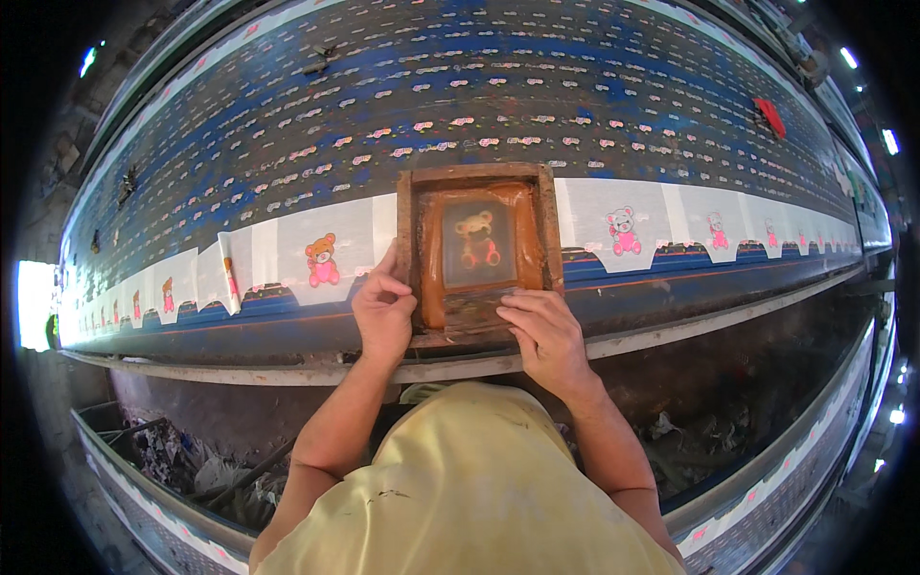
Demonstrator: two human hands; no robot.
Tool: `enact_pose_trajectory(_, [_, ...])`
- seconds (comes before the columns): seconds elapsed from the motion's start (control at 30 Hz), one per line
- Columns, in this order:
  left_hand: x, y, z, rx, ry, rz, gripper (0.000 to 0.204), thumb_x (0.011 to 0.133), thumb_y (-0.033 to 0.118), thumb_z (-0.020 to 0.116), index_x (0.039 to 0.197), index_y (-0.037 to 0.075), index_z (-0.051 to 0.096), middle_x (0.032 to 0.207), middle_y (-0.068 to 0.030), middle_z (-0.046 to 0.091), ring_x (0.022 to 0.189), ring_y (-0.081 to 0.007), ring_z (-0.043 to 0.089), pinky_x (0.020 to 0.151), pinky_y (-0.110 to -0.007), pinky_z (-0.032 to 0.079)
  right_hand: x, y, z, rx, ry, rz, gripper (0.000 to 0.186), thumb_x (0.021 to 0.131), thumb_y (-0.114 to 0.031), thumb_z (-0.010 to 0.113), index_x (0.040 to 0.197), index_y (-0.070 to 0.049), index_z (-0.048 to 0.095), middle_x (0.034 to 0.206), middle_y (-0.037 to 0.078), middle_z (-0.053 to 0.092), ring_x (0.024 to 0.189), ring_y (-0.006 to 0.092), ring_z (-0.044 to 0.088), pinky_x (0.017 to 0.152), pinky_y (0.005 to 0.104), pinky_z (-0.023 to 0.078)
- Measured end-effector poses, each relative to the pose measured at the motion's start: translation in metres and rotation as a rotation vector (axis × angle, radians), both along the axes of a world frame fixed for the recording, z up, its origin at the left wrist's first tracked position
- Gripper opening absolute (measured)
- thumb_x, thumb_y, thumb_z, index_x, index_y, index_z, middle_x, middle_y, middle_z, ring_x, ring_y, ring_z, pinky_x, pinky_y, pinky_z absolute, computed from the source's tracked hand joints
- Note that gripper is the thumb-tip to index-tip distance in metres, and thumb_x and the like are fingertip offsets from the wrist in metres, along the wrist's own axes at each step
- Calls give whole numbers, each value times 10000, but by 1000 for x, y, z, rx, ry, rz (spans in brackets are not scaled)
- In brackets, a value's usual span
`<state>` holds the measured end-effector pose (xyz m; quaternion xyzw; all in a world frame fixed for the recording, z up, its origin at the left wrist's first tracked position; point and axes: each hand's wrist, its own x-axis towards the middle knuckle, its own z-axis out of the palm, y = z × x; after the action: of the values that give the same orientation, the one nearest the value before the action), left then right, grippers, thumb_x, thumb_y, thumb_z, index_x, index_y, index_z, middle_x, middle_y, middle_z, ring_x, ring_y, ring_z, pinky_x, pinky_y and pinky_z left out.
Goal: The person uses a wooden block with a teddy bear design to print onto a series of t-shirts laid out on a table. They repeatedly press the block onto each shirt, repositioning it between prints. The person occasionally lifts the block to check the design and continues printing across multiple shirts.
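Wooden frame sits mid-picture on the long dark worktop, mesh window showing a bear shape inside an orange-brown border. Left hand is at the frame's left rail, fingers curled; can't tell whether that grip clamps the rail or just braces it. Right hand has its grip closed on the right end of a wooden strip lying inside the frame's lower part.

Risks, judged: frame could skid if the left hand only braces it while the strip is pushed, so colour would land off outline. Uneven pressure from the one-sided hold on the strip could leave patchy or smeared colour. Curled white piece, left of centre, could crease or smear if its raised edge folds over.

Counts: two hands, one frame, one strip, one red cloth upper right. Clear bears outside the frame: one brown-and-pink bear just left, two paler bears to the right, nearer one. Rest of the row shrinks toward both rims, too small to count.
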<state>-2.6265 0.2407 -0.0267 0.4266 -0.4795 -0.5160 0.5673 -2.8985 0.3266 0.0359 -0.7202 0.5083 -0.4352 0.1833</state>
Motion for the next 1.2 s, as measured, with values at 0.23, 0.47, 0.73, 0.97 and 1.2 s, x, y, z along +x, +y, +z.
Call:
enact_pose_trajectory(0.23, [-6,1,13,138,-11,36,347,805,-290,609,852,53,637,1793,-289,497,1686,-402,477,1373,-482,391,-16,-12,12,-74,120,133,414,868,37,766,1266,-58,825,1311,106,781,1264,344,728,1083,501,572])
enact_pose_trajectory(0.47, [-8,2,5,113,34,42,317,790,-243,634,830,71,635,1758,-313,535,1621,-335,566,1313,-423,427,-7,-24,28,-18,424,229,437,891,-8,719,1320,-43,796,1346,111,766,1228,340,721,1052,504,561])
enact_pose_trajectory(0.73, [-5,-1,-8,136,-63,43,272,834,-227,661,838,45,671,1764,-306,532,1675,-377,495,1356,-440,406,-20,-68,64,185,498,350,385,901,10,696,1274,-16,789,1150,159,823,1135,363,758,1011,498,582])
enact_pose_trajectory(0.97, [-8,0,-22,59,-39,61,293,811,-233,656,854,57,660,1747,-302,558,1611,-338,572,1295,-412,440,-11,-88,81,296,612,289,460,892,96,659,1313,-39,787,1250,162,824,1195,389,753,1033,506,609])
enact_pose_trajectory(1.2, [-4,2,-20,-26,-199,59,252,808,-178,695,881,62,677,1724,-286,596,1533,-364,618,1247,-423,470,-7,-116,66,156,515,217,465,889,81,647,1319,-30,784,1211,196,826,1183,410,749,1070,532,585])
